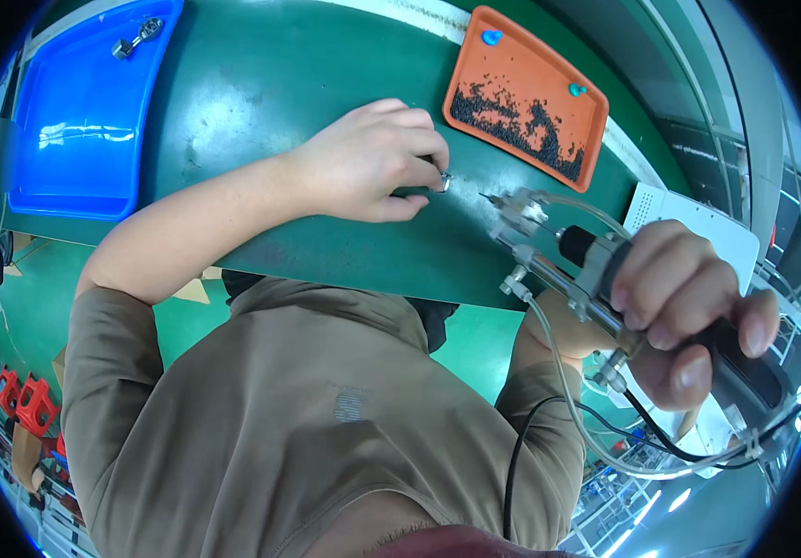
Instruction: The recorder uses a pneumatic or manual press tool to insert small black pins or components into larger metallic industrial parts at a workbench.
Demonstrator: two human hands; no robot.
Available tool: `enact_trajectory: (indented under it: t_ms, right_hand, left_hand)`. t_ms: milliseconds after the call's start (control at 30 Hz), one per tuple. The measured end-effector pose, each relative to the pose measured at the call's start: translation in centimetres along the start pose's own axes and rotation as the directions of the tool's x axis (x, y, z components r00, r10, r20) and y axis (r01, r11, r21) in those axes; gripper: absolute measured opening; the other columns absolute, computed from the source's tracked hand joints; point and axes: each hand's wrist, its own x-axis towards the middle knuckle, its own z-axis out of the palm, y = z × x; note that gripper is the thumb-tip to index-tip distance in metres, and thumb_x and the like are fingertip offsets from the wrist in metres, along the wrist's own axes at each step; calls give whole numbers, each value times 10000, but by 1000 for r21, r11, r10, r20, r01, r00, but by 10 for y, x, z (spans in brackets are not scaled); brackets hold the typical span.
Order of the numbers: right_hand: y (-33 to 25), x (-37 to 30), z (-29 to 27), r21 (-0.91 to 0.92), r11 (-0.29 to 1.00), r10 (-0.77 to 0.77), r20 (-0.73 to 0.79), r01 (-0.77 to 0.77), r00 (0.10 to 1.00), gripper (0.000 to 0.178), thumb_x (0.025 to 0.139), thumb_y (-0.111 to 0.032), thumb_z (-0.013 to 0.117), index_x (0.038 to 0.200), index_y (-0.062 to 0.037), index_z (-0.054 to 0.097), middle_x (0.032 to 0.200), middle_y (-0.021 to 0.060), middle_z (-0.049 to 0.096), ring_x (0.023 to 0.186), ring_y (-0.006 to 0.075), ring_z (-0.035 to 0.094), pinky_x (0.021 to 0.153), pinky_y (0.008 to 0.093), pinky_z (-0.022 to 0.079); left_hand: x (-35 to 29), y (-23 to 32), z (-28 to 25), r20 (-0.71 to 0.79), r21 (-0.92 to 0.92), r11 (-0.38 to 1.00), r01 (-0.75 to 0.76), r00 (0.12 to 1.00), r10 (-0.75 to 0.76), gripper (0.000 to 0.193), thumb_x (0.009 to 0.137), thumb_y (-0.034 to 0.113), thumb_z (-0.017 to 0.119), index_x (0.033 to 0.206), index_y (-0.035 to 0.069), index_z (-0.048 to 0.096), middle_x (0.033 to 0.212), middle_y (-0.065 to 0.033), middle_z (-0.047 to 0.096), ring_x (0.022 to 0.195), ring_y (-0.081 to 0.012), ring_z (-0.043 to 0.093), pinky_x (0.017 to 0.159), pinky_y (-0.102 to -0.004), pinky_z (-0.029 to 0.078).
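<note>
My left hand (373, 163) rests low over the green worktop, its thumb and fingers closed around a small shiny metal part (446, 181), most of which they hide. To the right, my right hand (689, 312) is wrapped around the black grip of a powered screwdriver (596, 302) with a metal barrel, clear tubes and a black cable. The screwdriver's thin tip (487, 197) points left toward the metal part, a short gap away from it.
An orange tray (535, 70) at the far right holds many tiny dark screws (512, 121) and two small blue-green pieces. The blue tray (80, 177) at far left holds metal parts (137, 39). A white box (689, 232) stands beyond my right hand; tubing (559, 372) loops beside my right arm.
</note>
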Motion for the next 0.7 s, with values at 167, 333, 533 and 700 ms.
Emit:
enact_trajectory:
  t_ms: [167, 333, 533, 700]
  right_hand:
    - [6, -1, -2, -23, 998, 60, 32, -60, 998, 304, 902, -187, 642, 1170, -161, 503, 753, 7, 559, 597, 140, 553, 549, 296, 469]
    - [16, -6, 0, 38, 999, 19, -10, -19, 1000, 296, 901, -209, 645, 1160, -165, 508, 762, 3, 564, 607, 139, 556, 559, 288, 460]
    - [30, -7, 6, 95, 995, 10, -5, -10, 1000, 289, 905, -221, 644, 1153, -169, 506, 778, 2, 565, 602, 131, 551, 553, 288, 452]
    - [40, -2, 14, 95, 995, -27, 29, 24, 999, 312, 905, -214, 639, 1172, -165, 484, 776, 7, 555, 588, 132, 553, 535, 286, 460]
  left_hand:
    - [-5, -6, 8, -15, -13, 999, 39, 999, -39, 145, 764, 140, 791, 904, 107, 771, 1025, 7, 689, 1002, -213, 623, 887, -374, 486]
    - [-3, -6, 11, -19, -4, 999, 35, 999, -35, 150, 780, 155, 791, 921, 110, 772, 1052, 18, 703, 1010, -211, 621, 896, -368, 482]
    - [-5, -7, 11, -11, -21, 999, 43, 999, -43, 157, 784, 156, 789, 932, 108, 774, 1055, 22, 706, 1011, -209, 620, 904, -369, 479]
    - [-5, -8, 11, -11, -25, 999, 42, 999, -42, 158, 791, 155, 787, 940, 105, 771, 1051, 24, 706, 996, -206, 617, 891, -366, 476]
